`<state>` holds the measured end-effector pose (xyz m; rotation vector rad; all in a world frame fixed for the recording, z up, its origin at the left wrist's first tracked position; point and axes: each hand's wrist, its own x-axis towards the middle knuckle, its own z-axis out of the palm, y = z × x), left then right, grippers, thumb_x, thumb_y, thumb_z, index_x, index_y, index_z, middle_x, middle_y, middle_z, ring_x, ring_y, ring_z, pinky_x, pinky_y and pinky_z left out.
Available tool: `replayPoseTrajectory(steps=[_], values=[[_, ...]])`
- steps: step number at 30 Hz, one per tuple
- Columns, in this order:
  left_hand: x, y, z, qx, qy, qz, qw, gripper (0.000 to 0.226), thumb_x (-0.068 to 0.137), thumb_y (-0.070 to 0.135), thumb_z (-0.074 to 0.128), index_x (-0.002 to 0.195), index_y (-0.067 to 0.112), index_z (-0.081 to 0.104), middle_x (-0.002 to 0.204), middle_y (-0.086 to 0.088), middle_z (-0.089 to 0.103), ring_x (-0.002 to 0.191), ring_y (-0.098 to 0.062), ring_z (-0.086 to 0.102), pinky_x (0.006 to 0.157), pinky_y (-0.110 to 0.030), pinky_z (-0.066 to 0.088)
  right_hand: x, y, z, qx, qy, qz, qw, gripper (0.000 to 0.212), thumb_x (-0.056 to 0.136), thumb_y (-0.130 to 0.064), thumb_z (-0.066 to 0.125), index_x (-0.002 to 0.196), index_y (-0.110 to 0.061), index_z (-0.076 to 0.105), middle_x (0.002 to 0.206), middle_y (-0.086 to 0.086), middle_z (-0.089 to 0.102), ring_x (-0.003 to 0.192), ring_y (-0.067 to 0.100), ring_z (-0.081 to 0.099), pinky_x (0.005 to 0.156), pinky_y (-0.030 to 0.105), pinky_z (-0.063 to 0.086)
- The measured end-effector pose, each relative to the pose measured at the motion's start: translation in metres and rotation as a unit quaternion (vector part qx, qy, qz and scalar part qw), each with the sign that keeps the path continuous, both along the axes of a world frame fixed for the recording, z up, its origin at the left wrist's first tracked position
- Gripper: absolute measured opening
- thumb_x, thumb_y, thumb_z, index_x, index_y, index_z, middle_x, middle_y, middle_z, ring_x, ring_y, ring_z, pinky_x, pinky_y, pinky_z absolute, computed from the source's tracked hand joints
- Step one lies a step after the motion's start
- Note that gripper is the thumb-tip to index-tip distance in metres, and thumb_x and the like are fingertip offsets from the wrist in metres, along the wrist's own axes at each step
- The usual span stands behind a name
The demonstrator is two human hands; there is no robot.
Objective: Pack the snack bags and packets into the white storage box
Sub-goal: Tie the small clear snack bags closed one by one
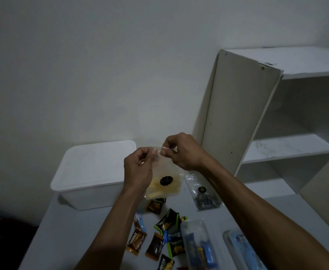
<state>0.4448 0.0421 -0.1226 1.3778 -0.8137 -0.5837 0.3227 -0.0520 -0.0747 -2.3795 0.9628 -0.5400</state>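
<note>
Both hands held one clear snack bag (164, 180) up off the tabletop (77, 230), just to the right of the white storage box (93, 172). The left hand (138, 170) and the right hand (181, 152) each made a narrow grip on the bag's top edge, thumb and fingertips pinching the plastic, the two pinches almost touching. The bag hung straight down from them, long axis near vertical, with its yellowish contents and dark round label sagging at the bottom, below and between the wrists. The box stood left of the bag, close to it, and its top looked closed by a lid, though the dim light left that uncertain. The left hand was the nearer one to the box, so the coming move probably turned on carrying the bag leftward over the box's right rim. Farther from the box, to the right, a second clear bag (202, 193) of dark pieces lay flat, and small sachets (159, 236) were scattered nearer the person.
</note>
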Motion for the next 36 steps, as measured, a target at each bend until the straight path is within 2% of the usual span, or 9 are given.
replayPoseTrajectory(steps=[4, 8, 12, 17, 22, 28, 31, 33, 36], values=[[0.0, 0.005, 0.005, -0.002, -0.039, -0.014, 0.999, 0.014, 0.094, 0.021, 0.063, 0.083, 0.022, 0.071, 0.077, 0.005, 0.07, 0.076, -0.007, 0.063, 0.077, -0.035, 0.053, -0.005, 0.001, 0.005, 0.011, 0.009, 0.018, 1.0, 0.011, 0.088, -0.037, 0.07, 0.082, -0.029, 0.065, 0.082, -0.007, 0.069, 0.081, 0.014, 0.064, 0.076, 0.039, 0.056], [0.003, 0.009, 0.008, -0.012, -0.03, 0.013, 0.999, 0.015, 0.094, 0.019, 0.061, 0.081, 0.022, 0.069, 0.07, 0.009, 0.067, 0.069, -0.001, 0.06, 0.069, -0.022, 0.049, -0.013, 0.002, 0.011, 0.029, 0.024, 0.018, 0.999, 0.009, 0.086, -0.031, 0.074, 0.082, -0.026, 0.069, 0.081, -0.004, 0.071, 0.078, 0.013, 0.064, 0.071, 0.03, 0.052], [0.005, 0.014, 0.009, -0.013, -0.026, -0.029, 0.999, 0.009, 0.093, 0.018, 0.063, 0.087, 0.017, 0.071, 0.075, 0.006, 0.069, 0.069, 0.002, 0.061, 0.065, -0.013, 0.049, -0.016, 0.005, 0.013, 0.035, 0.0, 0.01, 0.999, 0.011, 0.084, -0.03, 0.076, 0.078, -0.022, 0.072, 0.076, -0.003, 0.071, 0.074, 0.014, 0.066, 0.07, 0.031, 0.054], [0.004, 0.014, 0.01, -0.022, -0.026, -0.012, 0.999, 0.007, 0.091, 0.01, 0.065, 0.088, 0.009, 0.072, 0.078, -0.001, 0.069, 0.068, 0.003, 0.061, 0.066, -0.011, 0.049, -0.012, 0.01, 0.015, 0.05, -0.022, 0.026, 0.998, 0.01, 0.085, -0.031, 0.075, 0.079, -0.025, 0.071, 0.075, -0.005, 0.071, 0.073, 0.012, 0.066, 0.065, 0.025, 0.051], [0.008, 0.015, 0.01, -0.015, -0.014, 0.009, 1.0, 0.006, 0.089, 0.01, 0.068, 0.085, 0.012, 0.072, 0.073, 0.004, 0.068, 0.064, 0.004, 0.06, 0.066, -0.014, 0.05, -0.007, 0.012, 0.017, 0.061, -0.02, 0.027, 0.998, 0.011, 0.087, -0.028, 0.074, 0.077, -0.023, 0.07, 0.071, -0.007, 0.068, 0.065, 0.005, 0.06, 0.059, 0.018, 0.042], [0.015, 0.018, 0.011, 0.006, 0.017, -0.023, 1.0, 0.008, 0.083, 0.01, 0.073, 0.08, 0.017, 0.073, 0.064, 0.012, 0.069, 0.06, 0.005, 0.06, 0.059, -0.012, 0.046, -0.002, 0.014, 0.013, 0.072, -0.016, 0.034, 0.997, 0.009, 0.085, -0.028, 0.076, 0.082, -0.019, 0.073, 0.076, -0.006, 0.071, 0.067, 0.002, 0.062, 0.059, 0.015, 0.043], [0.018, 0.02, 0.011, 0.006, 0.037, -0.001, 0.999, 0.01, 0.082, 0.007, 0.073, 0.078, 0.016, 0.073, 0.066, 0.007, 0.068, 0.059, 0.003, 0.059, 0.062, -0.015, 0.047, -0.003, 0.01, 0.011, 0.092, -0.016, 0.034, 0.995, 0.008, 0.081, -0.027, 0.08, 0.08, -0.023, 0.073, 0.072, -0.011, 0.07, 0.064, -0.002, 0.061, 0.061, 0.016, 0.043], [0.021, 0.02, 0.01, 0.006, 0.043, 0.006, 0.999, 0.011, 0.081, 0.006, 0.075, 0.077, 0.016, 0.073, 0.065, 0.009, 0.068, 0.06, 0.003, 0.061, 0.065, -0.018, 0.048, -0.003, 0.009, 0.009, 0.092, -0.021, 0.026, 0.995, 0.009, 0.08, -0.027, 0.081, 0.076, -0.023, 0.073, 0.07, -0.01, 0.07, 0.065, 0.001, 0.061, 0.062, 0.019, 0.044], [0.022, 0.022, 0.009, 0.0, 0.048, -0.001, 0.999, 0.009, 0.079, 0.008, 0.077, 0.078, 0.016, 0.074, 0.065, 0.011, 0.071, 0.063, 0.002, 0.063, 0.063, -0.014, 0.049, 0.0, 0.009, 0.007, 0.089, -0.034, 0.024, 0.995, 0.011, 0.08, -0.026, 0.081, 0.074, -0.023, 0.073, 0.073, -0.006, 0.071, 0.068, 0.006, 0.061, 0.063, 0.022, 0.047]])
